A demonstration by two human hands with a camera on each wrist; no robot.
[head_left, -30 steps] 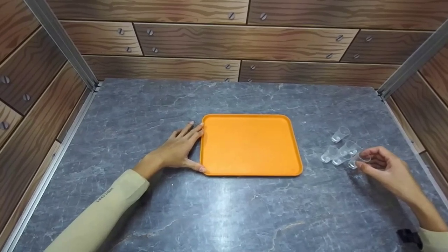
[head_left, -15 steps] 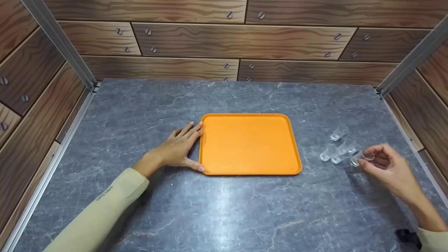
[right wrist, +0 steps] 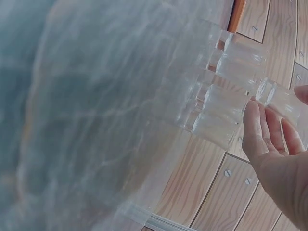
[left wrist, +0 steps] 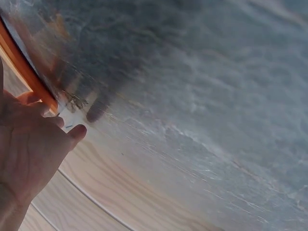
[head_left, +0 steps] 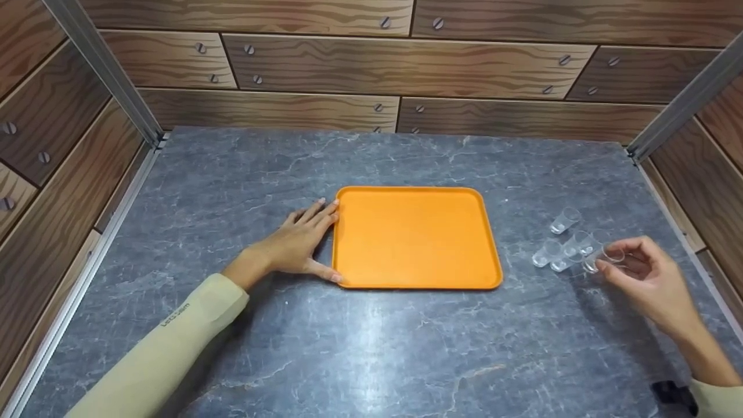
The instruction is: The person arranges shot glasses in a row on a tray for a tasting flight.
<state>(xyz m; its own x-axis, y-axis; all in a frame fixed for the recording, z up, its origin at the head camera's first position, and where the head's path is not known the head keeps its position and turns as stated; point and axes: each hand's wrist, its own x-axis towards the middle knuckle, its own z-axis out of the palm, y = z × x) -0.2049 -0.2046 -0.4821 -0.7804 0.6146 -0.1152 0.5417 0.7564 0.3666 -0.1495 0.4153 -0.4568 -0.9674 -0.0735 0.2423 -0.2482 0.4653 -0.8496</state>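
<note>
Left sleeve, pale, has dark lettering on the forearm; I read something like "LetsSlim", but it's small and slanted, so not sure of every letter. My left hand lies at the left side of the orange tray, fingers spread, fingertips on the upper part of that edge, thumb apart from them by the near left corner. Tray sits flat mid-table on the grey marble-look tabletop. My right hand is off to the tray's right, thumb and fingertips pinching a small clear cup, cup tilted, its base off the tabletop in the right wrist view. Just beside it, between that hand and the tray, four more clear cups: one farther back, a bit apart, plus three bunched close together, left, near and back; can't tell if those three touch. A dark band shows at my right wrist, by the cuff of the right sleeve. Wood-print panels with drawn-on screws stand behind.
</note>
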